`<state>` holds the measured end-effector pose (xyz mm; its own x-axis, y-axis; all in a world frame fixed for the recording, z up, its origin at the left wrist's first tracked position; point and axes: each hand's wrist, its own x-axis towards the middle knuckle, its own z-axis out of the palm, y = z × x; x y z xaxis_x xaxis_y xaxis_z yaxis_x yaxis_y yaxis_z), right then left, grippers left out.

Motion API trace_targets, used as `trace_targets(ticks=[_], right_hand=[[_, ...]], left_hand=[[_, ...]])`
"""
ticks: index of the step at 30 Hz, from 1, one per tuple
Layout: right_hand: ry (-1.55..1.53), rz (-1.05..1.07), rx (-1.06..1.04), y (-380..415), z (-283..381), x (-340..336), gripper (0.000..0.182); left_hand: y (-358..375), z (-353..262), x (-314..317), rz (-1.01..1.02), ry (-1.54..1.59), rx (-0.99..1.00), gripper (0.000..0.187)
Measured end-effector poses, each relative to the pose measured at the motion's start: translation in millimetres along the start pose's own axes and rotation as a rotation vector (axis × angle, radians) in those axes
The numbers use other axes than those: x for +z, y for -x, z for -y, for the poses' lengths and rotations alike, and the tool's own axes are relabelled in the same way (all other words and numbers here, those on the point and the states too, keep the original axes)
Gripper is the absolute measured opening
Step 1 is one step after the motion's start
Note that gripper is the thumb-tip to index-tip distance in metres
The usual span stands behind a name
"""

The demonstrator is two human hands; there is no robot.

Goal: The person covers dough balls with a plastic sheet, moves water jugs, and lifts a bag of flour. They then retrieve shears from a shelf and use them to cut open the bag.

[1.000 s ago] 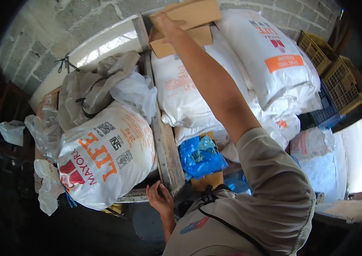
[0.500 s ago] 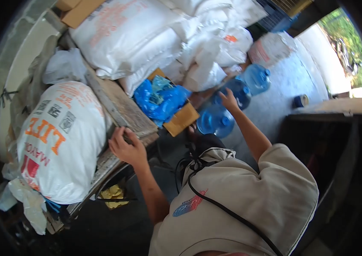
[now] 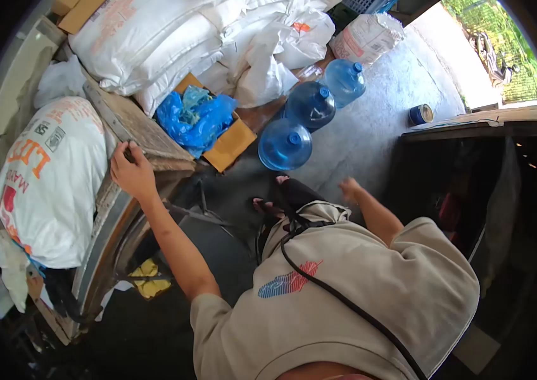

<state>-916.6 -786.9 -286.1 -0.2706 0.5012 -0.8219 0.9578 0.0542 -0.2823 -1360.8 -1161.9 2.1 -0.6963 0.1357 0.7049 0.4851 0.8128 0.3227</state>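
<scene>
My left hand (image 3: 134, 171) is curled at the edge of a worn wooden bench (image 3: 157, 147). A small dark thing seems to show between its fingers, too small to name. Close by that hand stands a stuffed white sack (image 3: 59, 183) with orange and red print. My right hand (image 3: 349, 189) hangs low over the floor, apart from the bottles and smeared by motion. Three blue water bottles stand in a row on the floor: a near one (image 3: 285, 145), a middle one (image 3: 310, 106) and a far one (image 3: 344, 83).
An open cardboard box (image 3: 230, 144) with a blue plastic bag (image 3: 194, 123) sits beside the bench. White sacks (image 3: 154, 47) are piled behind. On the right are a low wooden table (image 3: 471, 123) and a round tin (image 3: 420, 114). A yellow wrapper (image 3: 150, 278) lies under the bench.
My right hand has drawn back from the water bottles toward my body. My left hand stays at the bench edge. The view has shifted, so the bench and bottles appear farther left.
</scene>
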Motion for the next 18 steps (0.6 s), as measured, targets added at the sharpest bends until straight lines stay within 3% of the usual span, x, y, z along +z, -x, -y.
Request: trace_targets(ticks=[1,2,4,6,9,11,14,16,18], right_hand=[[0.197,0.109,-0.104,35.2,62.7,-32.5,0.040],[0.866,-0.002,-0.642,-11.2,53.7,-40.2,0.041],[0.055,-0.222,-0.415,15.4,137.2,-60.8,0.044],[0.053,-0.075,-0.394,28.8,181.0,-73.9,0.050],[0.192,-0.084,-0.508,-27.3,189.8,-54.5,0.056],[0.250,-0.023,-0.536,-11.5,198.1,-55.3,0.056],[0.363,0.069,-0.635,-41.7,178.4,-61.9,0.055],[0.417,0.104,-0.673,-63.6,164.3,-85.6,0.055],[0.570,0.054,-0.591,-90.9,160.9,-127.9,0.054]], left_hand=[[0.9,1.3,0.5,0.008,-0.012,-0.004,0.017],[0.7,1.5,3.2,-0.010,-0.038,-0.002,0.017],[2.2,-2.8,6.2,-0.033,-0.087,-0.032,0.016],[2.0,-2.2,9.9,-0.042,-0.146,-0.049,0.015],[0.7,-6.2,10.3,-0.063,-0.179,-0.072,0.015],[11.7,-26.0,6.7,-0.088,-0.354,-0.005,0.018],[50.0,-115.7,15.7,-0.120,-0.480,0.095,0.024],[111.0,-163.6,56.7,0.173,0.044,-0.117,0.031],[176.8,-214.8,102.0,0.458,0.253,-0.306,0.034]])
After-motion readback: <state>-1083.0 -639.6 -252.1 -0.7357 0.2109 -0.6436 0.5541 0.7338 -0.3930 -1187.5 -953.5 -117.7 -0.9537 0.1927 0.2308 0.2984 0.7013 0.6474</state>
